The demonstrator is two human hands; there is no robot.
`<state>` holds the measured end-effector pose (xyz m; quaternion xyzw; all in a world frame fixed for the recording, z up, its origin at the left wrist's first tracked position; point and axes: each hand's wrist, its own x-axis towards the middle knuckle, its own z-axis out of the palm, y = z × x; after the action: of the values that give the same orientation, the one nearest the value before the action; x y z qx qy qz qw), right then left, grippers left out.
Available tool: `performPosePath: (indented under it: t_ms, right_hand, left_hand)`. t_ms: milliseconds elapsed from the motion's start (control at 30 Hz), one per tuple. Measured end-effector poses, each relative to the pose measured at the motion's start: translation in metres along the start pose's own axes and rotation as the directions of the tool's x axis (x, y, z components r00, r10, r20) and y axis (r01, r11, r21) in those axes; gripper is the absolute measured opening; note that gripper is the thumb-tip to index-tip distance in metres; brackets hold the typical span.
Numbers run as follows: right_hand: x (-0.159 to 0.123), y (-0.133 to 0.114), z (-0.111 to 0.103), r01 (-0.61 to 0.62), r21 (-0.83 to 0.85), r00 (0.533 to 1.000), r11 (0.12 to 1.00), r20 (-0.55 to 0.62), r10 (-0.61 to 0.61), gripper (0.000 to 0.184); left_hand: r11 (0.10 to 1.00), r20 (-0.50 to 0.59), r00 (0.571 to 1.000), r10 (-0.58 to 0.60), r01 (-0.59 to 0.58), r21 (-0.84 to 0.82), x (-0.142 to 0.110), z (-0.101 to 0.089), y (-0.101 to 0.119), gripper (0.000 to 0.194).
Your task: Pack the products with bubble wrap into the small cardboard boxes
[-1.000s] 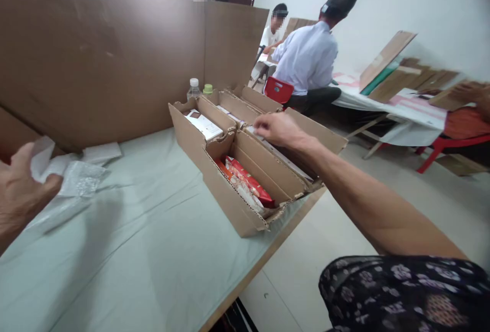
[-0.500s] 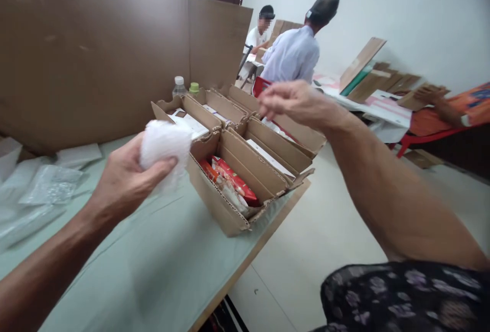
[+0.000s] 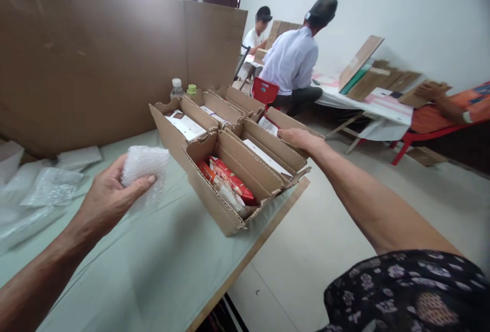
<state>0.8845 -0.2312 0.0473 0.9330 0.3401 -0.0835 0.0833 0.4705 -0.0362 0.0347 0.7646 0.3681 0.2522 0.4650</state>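
Note:
My left hand (image 3: pixel 105 189) is closed on a folded piece of bubble wrap (image 3: pixel 144 171), held above the table to the left of the open cardboard boxes. At the far right of the boxes, my right hand (image 3: pixel 296 138) reaches into a cardboard box (image 3: pixel 302 123); its fingertips are mostly hidden behind a box wall. Beside them in that box a whitish packet (image 3: pixel 268 125) shows. The nearest cardboard box (image 3: pixel 214 209) holds red and orange food packets (image 3: pixel 233 181). White cartons (image 3: pixel 187 126) lie in several of the other boxes.
Bubble wrap pouches (image 3: pixel 49 186) lie on the left of the green-covered table (image 3: pixel 153 281). Behind stands a tall cardboard panel (image 3: pixel 92 61), with a clear bottle (image 3: pixel 176 88) and a green-capped bottle (image 3: pixel 192 90) near it. Several people sit or stand beyond. A red chair (image 3: pixel 265 92) is behind the boxes.
My right hand has come down from above the boxes into the far right one. My left hand has moved left and slightly down with the bubble wrap.

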Motion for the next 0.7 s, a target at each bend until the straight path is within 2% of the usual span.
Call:
performPosePath:
  t_ms: [133, 233, 300, 367, 400, 433, 467, 500, 533, 567, 600, 633, 667, 700]
  right_hand:
    - [0.0, -0.007, 0.001, -0.014, 0.007, 1.0, 1.0, 0.019, 0.014, 0.028]
    - [-0.01, -0.006, -0.015, -0.023, 0.005, 1.0, 1.0, -0.017, 0.023, 0.021]
    - [-0.027, -0.007, -0.037, -0.072, -0.001, 0.988, 0.997, -0.141, 0.071, 0.023]
    - [-0.053, -0.018, -0.062, -0.061, 0.047, 0.931, 0.997, -0.357, 0.073, 0.026]
    - [-0.069, -0.029, -0.073, 0.037, 0.104, 0.878, 0.994, -0.478, 0.017, 0.023]
    - [-0.085, -0.043, -0.082, 0.202, 0.156, 0.822, 0.967, -0.564, -0.081, 0.018]
    - [-0.101, -0.059, -0.089, 0.394, 0.198, 0.775, 0.897, -0.597, -0.209, 0.015]
    - [-0.115, -0.078, -0.094, 0.584, 0.24, 0.726, 0.775, -0.582, -0.367, 0.016]
    - [-0.124, -0.095, -0.097, 0.728, 0.284, 0.665, 0.624, -0.512, -0.544, 0.018]
    - [-0.128, -0.11, -0.098, 0.816, 0.35, 0.576, 0.46, -0.435, -0.692, 0.02]
    - [-0.125, -0.122, -0.098, 0.849, 0.428, 0.48, 0.308, -0.382, -0.79, 0.023]
    - [-0.115, -0.128, -0.098, 0.843, 0.5, 0.415, 0.198, -0.371, -0.831, 0.026]
    - [-0.098, -0.131, -0.097, 0.824, 0.549, 0.408, 0.14, -0.404, -0.819, 0.028]
    - [-0.076, -0.129, -0.096, 0.806, 0.575, 0.459, 0.138, -0.462, -0.759, 0.027]
  left_hand:
    - [0.998, -0.056, 0.998, 0.024, -0.027, -0.051, -0.001, 0.005, 0.003, 0.056]
    - [0.995, -0.042, 0.998, 0.052, -0.055, -0.077, -0.001, 0.008, 0.004, 0.055]
    - [0.989, -0.007, 0.99, 0.139, -0.14, -0.048, -0.003, 0.01, 0.008, 0.05]
    - [0.951, 0.019, 0.951, 0.31, -0.309, -0.016, -0.006, 0.014, 0.017, 0.041]
    - [0.913, 0.025, 0.913, 0.407, -0.407, -0.005, -0.008, 0.017, 0.023, 0.037]
    - [0.866, 0.026, 0.866, 0.499, -0.5, 0.005, -0.009, 0.021, 0.031, 0.033]
    - [0.817, 0.028, 0.817, 0.575, -0.576, 0.017, -0.011, 0.025, 0.038, 0.03]
    - [0.769, 0.032, 0.77, 0.637, -0.638, 0.031, -0.012, 0.028, 0.046, 0.027]
    - [0.728, 0.041, 0.729, 0.683, -0.685, 0.045, -0.012, 0.031, 0.052, 0.025]
    - [0.695, 0.048, 0.697, 0.716, -0.717, 0.055, -0.012, 0.032, 0.056, 0.023]
    - [0.682, 0.048, 0.685, 0.727, -0.729, 0.06, -0.011, 0.03, 0.057, 0.022]
    - [0.694, 0.037, 0.696, 0.717, -0.718, 0.062, -0.01, 0.026, 0.055, 0.022]
    - [0.726, 0.02, 0.728, 0.685, -0.685, 0.063, -0.009, 0.02, 0.047, 0.023]
    - [0.776, 0.005, 0.778, 0.629, -0.628, 0.067, -0.009, 0.011, 0.036, 0.025]
